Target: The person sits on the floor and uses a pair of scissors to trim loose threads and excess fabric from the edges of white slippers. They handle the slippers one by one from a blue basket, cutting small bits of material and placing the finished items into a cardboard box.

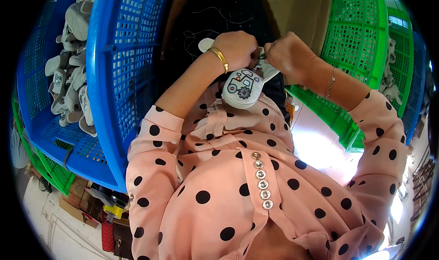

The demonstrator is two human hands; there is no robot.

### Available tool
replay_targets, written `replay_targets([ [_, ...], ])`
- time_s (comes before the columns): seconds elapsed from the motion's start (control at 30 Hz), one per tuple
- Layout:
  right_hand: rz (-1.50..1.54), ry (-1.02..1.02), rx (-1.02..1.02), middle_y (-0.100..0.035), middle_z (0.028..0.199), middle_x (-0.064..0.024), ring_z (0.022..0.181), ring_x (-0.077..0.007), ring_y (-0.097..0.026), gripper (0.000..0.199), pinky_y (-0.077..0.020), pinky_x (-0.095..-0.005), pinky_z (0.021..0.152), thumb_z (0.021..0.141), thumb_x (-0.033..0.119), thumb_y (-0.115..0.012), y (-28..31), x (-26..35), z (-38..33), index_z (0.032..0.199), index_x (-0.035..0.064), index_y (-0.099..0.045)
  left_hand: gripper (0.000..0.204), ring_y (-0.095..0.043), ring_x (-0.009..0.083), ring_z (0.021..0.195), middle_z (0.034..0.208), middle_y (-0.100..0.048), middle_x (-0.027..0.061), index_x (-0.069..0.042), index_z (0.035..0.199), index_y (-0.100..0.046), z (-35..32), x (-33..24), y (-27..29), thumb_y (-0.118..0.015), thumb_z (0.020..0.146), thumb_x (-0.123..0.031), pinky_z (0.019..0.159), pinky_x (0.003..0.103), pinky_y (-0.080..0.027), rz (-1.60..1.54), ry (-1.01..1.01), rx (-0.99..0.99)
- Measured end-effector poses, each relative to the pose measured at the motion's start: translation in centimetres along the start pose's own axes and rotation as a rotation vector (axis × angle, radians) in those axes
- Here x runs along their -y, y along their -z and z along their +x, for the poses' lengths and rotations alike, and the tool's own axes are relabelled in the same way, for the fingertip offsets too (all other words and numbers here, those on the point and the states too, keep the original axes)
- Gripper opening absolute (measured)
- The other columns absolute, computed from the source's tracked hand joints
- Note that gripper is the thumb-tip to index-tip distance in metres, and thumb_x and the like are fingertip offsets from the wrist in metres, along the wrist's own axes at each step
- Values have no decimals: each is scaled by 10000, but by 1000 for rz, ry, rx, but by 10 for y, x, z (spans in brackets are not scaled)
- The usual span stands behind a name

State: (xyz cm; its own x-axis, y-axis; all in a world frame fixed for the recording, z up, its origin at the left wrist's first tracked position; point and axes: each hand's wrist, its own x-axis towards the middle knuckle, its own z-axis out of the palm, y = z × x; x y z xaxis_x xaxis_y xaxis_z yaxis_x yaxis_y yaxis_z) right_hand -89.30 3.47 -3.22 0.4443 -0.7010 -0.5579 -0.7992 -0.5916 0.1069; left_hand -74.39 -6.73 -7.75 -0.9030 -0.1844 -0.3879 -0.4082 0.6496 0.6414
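Note:
A small white shoe point(244, 89), its rounded toe printed with a tractor-like vehicle, gear wheels and clouds, hangs toe toward me in front of my shirt. Closed around its upper end is my left hand point(234, 48), fingers curled and mostly turned from view. My right hand point(289, 56) is closed beside it, gripping at the shoe's opening, where a white flap point(269, 70) sticks out below the fingers; the fingertips are hidden. A pale rounded piece point(206, 44) shows left of my left hand; I cannot tell whether it belongs to this shoe.
At the left stands a blue plastic basket point(93, 67), with a heap of pale shoes point(75, 72) beyond its near wall. Green baskets point(354, 45) rise at the right, next to a cardboard sheet point(304, 15). Loose threads point(224, 17) lie on the dark surface ahead.

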Motion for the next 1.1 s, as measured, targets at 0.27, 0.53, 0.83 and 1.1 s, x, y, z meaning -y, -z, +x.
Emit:
replay_targets([
  [0.27,-65,-62,140,-623,672,-39,673,-190,-669,286,-478,-281,577,497,130,-758,10,6,7,743,61,-631,174,-671,286,719,765,-701,96,-169,836,-771,0,2,-3,-697,689,-224,666,372,-537,-11,-9,6],
  [0.53,-158,-28,192,-616,654,10,632,-155,-642,124,-425,-287,516,709,148,-702,8,12,13,784,65,-650,184,-674,289,730,765,-700,97,-164,843,-768,-1,-3,-1,-693,686,-222,670,376,-541,33,-19,-15],
  [0.83,-195,-11,250,-604,623,29,625,-151,-624,53,-391,-301,482,718,129,-662,16,20,18,676,161,-665,183,-674,301,733,767,-696,111,-161,843,-763,-4,-4,-7,-688,692,-231,676,391,-543,49,-5,-41],
  [1.1,-137,-35,136,-634,641,3,644,-148,-656,23,-428,-284,506,723,112,-678,12,19,8,711,108,-658,201,-678,285,744,786,-706,84,-206,882,-777,-8,-3,-12,-689,703,-235,683,372,-547,43,6,-21],
])
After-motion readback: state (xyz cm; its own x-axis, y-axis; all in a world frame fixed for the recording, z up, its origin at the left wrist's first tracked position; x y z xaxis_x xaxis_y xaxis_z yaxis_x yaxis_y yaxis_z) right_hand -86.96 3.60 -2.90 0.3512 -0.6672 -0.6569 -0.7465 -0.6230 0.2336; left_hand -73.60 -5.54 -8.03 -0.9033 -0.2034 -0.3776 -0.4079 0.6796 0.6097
